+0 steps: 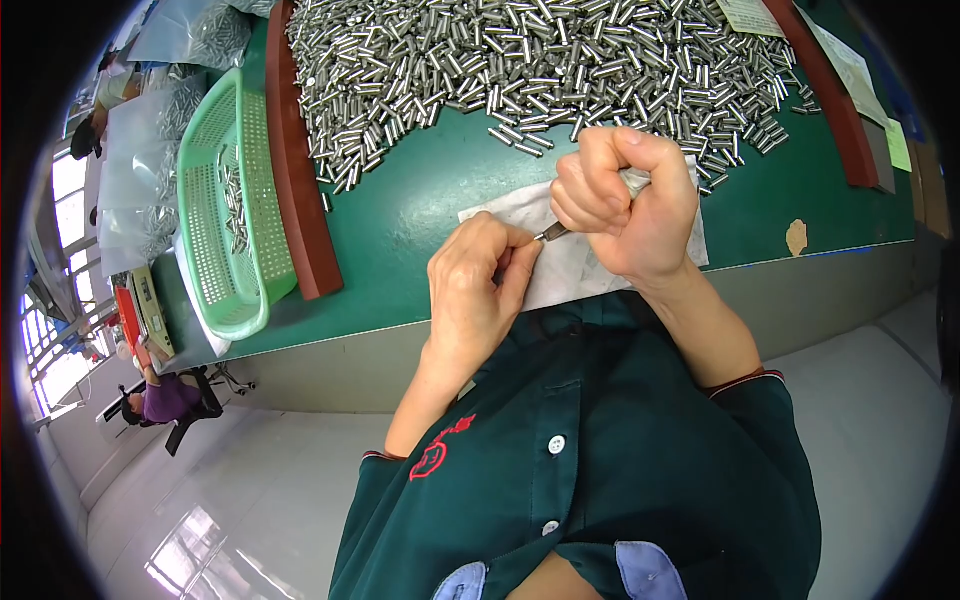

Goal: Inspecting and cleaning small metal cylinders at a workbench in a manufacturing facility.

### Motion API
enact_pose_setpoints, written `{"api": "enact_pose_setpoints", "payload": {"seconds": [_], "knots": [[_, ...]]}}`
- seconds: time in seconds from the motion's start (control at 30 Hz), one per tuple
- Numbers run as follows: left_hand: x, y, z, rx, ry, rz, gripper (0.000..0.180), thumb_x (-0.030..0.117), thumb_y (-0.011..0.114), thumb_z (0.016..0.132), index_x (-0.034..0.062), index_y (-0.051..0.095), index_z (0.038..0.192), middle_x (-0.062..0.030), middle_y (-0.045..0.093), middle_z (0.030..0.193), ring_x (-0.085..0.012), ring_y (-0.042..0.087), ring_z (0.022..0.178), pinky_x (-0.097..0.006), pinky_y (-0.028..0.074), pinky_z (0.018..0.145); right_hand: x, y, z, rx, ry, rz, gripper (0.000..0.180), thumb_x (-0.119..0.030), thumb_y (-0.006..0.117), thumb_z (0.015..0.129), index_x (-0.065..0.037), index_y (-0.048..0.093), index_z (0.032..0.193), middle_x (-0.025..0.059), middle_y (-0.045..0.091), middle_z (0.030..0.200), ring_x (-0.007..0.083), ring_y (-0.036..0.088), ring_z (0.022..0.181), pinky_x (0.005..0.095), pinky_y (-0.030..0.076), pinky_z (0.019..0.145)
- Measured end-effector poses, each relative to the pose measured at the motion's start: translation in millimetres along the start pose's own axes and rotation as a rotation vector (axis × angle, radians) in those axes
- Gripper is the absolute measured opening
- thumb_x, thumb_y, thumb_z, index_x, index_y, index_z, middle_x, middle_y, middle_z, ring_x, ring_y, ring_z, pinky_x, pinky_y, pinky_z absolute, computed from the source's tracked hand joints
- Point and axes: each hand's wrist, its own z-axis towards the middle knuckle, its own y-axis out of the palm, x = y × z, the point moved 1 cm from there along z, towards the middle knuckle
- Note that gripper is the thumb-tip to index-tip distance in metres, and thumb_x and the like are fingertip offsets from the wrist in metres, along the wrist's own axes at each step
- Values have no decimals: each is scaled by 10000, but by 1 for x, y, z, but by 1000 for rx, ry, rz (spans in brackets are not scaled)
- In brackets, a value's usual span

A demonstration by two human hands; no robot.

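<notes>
My left hand [475, 275] is closed in a pinch just over the table's front edge. Between its thumb and forefinger the end of a small shiny metal pin [540, 238] shows; the rest is hidden by the fingers. My right hand [635, 205] is wrapped in a fist round a hand tool with a pale handle and a dark metal shaft [554, 231]. The shaft points down to the left, and its tip meets the pin or lies right beside it. Under both hands a white cloth [560, 285] lies on the green table [400, 200].
A large heap of metal pins [540, 60] covers the table's far part, between red-brown bars at left [295, 150] and right [845, 110]. A green basket [250, 320] with some pins stands left, beside plastic bags [135, 190] of parts. Another person [170, 398] sits far left.
</notes>
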Motion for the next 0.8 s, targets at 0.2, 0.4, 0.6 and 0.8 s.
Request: {"api": "enact_pose_setpoints", "payload": {"seconds": [0.2, 0.4, 0.6, 0.8], "knots": [[1, -2, 1, -14, -15, -8, 124, -22, 639, 638, 15, 523, 659, -75, 450, 579, -217, 448, 495, -305, 369, 468, 0, 1, 0, 4, 22, -69, 356, -267, 284, 823, -105, 301, 507, -28, 264, 411, 74, 164, 373, 240, 162, 381], [-18, -19, 8, -49, -311, -798, 44, 25, 530, 810, 10, 505, 843, -12, 484, 797, -36, 373, 580, -168, 313, 496, -8, -1, 0, 78, -64, -25, 352, -268, 285, 811, -107, 298, 499, -27, 260, 409, 79, 166, 377, 245, 165, 391], [-32, -28, 26, -98, -546, -1480, 192, 101, 501, 847, -5, 500, 1006, -50, 485, 762, -43, 329, 554, -161, 293, 474, -6, 4, 1, 72, -80, 53, 348, -276, 296, 807, -111, 301, 501, -26, 259, 409, 81, 182, 374, 243, 178, 393], [-27, -25, 40, -7, -627, -1449, 177, 164, 460, 873, 2, 512, 922, -41, 479, 710, -69, 369, 566, -189, 328, 495, -5, -1, 2, 104, -84, 51, 342, -257, 294, 806, -107, 298, 498, -25, 257, 408, 77, 173, 374, 241, 166, 386]]}}
